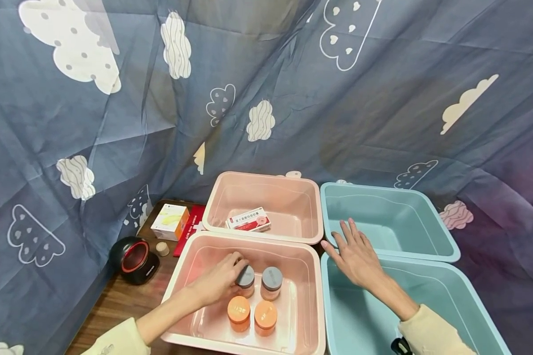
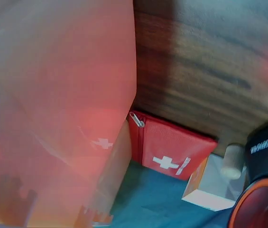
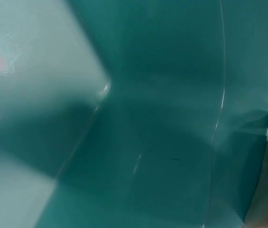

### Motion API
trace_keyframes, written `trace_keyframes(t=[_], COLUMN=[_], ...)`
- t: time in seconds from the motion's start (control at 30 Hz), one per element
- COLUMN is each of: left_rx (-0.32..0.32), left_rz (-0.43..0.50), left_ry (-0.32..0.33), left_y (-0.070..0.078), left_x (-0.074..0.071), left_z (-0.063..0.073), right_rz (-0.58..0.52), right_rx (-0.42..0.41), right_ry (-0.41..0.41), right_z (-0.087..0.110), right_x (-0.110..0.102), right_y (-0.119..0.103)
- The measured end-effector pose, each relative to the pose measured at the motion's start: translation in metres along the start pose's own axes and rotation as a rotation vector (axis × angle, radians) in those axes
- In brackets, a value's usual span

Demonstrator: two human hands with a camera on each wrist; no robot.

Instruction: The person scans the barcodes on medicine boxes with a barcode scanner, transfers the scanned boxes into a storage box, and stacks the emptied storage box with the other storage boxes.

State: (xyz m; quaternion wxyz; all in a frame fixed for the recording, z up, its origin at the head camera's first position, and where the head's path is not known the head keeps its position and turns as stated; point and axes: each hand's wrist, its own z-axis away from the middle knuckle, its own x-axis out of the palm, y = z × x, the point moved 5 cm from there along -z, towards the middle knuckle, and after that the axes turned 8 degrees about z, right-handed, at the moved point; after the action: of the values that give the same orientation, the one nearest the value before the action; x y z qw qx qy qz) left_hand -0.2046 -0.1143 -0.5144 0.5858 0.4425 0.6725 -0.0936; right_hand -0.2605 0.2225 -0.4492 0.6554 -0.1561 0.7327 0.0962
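Note:
My left hand (image 1: 222, 280) reaches into the front pink bin (image 1: 308, 291). Its curled fingers grip a jar with a grey lid (image 1: 246, 277), partly covering it. Beside it stands a second grey-lidded jar (image 1: 272, 279). Nearer to me are two orange-lidded jars (image 1: 239, 309), (image 1: 265, 314), all upright on the bin floor. My right hand (image 1: 359, 259) is spread, fingers straight, above the meeting rims of the two blue bins and holds nothing. The right wrist view shows mostly blue bin wall (image 3: 171, 118); the left wrist view does not show the left hand's fingers.
The rear pink bin (image 1: 288, 219) holds a red-and-white medicine box (image 1: 249, 220). Two blue bins (image 1: 391, 222), (image 1: 426, 291) stand at right. On the wooden table at left are a red first aid pouch (image 1: 187, 231), a white-and-orange box (image 1: 171, 222), a small beige roll (image 1: 162, 248) and a black device (image 1: 134, 260).

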Motion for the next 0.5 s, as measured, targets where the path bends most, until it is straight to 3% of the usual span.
trace_keyframes(t=[0.07,0.17,0.27,0.3,0.37,0.5], left_rx=[-0.034,-0.103,-0.162,-0.196,-0.203,-0.297], left_rz=[0.059,0.129,0.18,0.21,0.25,0.338], left_ry=[0.025,0.055,0.111,0.13,0.201,0.309], left_y=[-0.012,-0.009,-0.001,0.008,0.009,0.028], left_x=[0.006,-0.006,-0.026,-0.039,-0.049,-0.084], left_z=[0.003,0.005,0.01,0.012,0.019,0.034], right_rz=[-0.009,0.0,0.012,0.023,0.025,0.015], right_rx=[-0.001,0.0,0.01,0.011,0.014,0.017], right_ry=[0.007,-0.003,-0.033,-0.041,-0.05,-0.039], right_z=[0.0,0.0,-0.001,-0.001,-0.001,0.0], right_x=[0.0,0.0,0.0,-0.001,-0.001,-0.001], right_y=[0.0,0.0,0.0,-0.001,-0.001,0.0])
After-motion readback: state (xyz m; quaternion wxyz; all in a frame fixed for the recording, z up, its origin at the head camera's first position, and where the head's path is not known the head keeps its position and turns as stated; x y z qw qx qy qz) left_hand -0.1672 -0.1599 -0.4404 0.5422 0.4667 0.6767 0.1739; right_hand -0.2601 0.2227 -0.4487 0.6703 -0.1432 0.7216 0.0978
